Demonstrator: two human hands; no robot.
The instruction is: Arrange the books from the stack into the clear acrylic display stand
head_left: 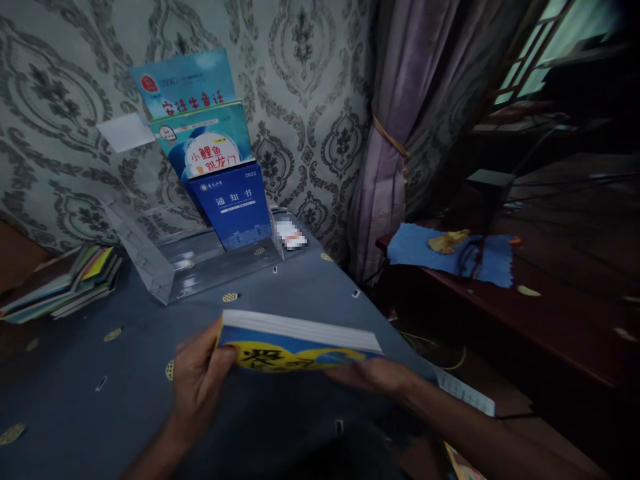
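A thick book (300,347) with a yellow and blue cover is held above the table, its white page edges facing up. My left hand (200,370) grips its left end, thumb on the front cover. At the lower right, my right hand (373,375) supports the book from below, its fingers partly hidden behind it. Beyond the book stands a clear acrylic rack (155,270). Upright in its right part are a dark blue booklet (235,217), a teal picture book (173,143) and a light blue book (193,73), one behind another.
A pile of books (65,283) lies at the table's left edge. Beside the rack is a small white item (291,233). To the right, a dark red bench (550,327) carries a blue cloth (413,250). A purple curtain (400,87) hangs by the patterned wall.
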